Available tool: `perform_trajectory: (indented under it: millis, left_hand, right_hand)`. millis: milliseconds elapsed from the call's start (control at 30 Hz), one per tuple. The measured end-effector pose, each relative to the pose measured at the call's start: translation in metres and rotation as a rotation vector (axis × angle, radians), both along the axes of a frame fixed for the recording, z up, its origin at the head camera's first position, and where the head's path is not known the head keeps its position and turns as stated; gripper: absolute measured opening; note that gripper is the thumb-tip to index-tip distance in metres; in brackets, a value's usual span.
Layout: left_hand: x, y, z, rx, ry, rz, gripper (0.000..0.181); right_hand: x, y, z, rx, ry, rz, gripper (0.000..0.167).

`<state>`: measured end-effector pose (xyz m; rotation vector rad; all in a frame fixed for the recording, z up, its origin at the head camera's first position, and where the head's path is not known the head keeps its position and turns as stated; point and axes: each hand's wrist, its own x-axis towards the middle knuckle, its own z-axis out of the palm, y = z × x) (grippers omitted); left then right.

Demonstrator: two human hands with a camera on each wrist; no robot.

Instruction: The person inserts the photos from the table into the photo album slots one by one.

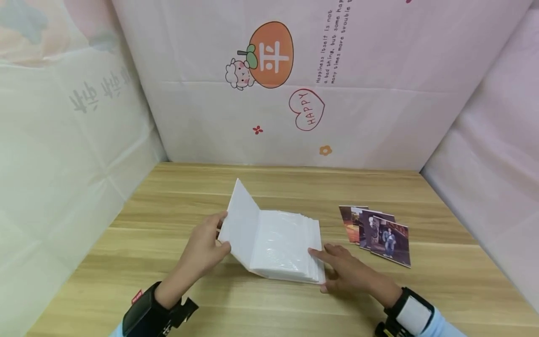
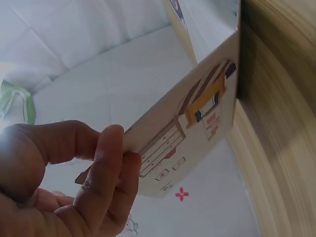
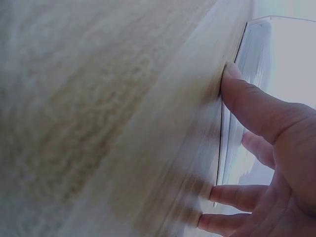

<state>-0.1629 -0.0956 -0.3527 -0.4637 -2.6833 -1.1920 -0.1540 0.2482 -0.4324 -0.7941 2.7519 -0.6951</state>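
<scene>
A small photo album [image 1: 281, 241] with white pages and clear plastic sleeves lies spread on the table. My left hand [image 1: 205, 245] pinches the outer edge of its raised front cover [image 1: 242, 220], which stands tilted up. Printed drawings, a dresser among them, show on the cover's outer face [image 2: 197, 118] in the left wrist view. At the album's right edge rests my right hand [image 1: 347, 269], one finger on top of the sleeves and the thumb by the near corner. In the right wrist view this hand's fingers [image 3: 247, 94] look fairly straight against the album's side and the tabletop.
Several photo prints [image 1: 389, 238] lie overlapped on the wooden table [image 1: 294, 309], right of the album. White printed cloth [image 1: 202, 126] stands behind the table, with more cloth on the left and right sides.
</scene>
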Motion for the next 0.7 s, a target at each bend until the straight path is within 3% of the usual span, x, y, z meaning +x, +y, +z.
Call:
perform_trajectory:
  millis: [267,500,700]
  left_hand:
    - [-0.009,-0.026,-0.004,-0.187,-0.098,0.117,0.061]
    - [-0.014,-0.039,-0.012,-0.313,-0.180,0.106,0.061]
    - [-0.018,-0.044,-0.025,-0.395,-0.261,0.071,0.060]
  right_hand:
    - [0.001,0.000,-0.001,0.003,-0.019,-0.008,0.081]
    - [0.000,0.002,0.000,0.002,0.003,0.000,0.081]
    - [0.000,0.002,-0.002,0.002,-0.011,-0.005,0.082]
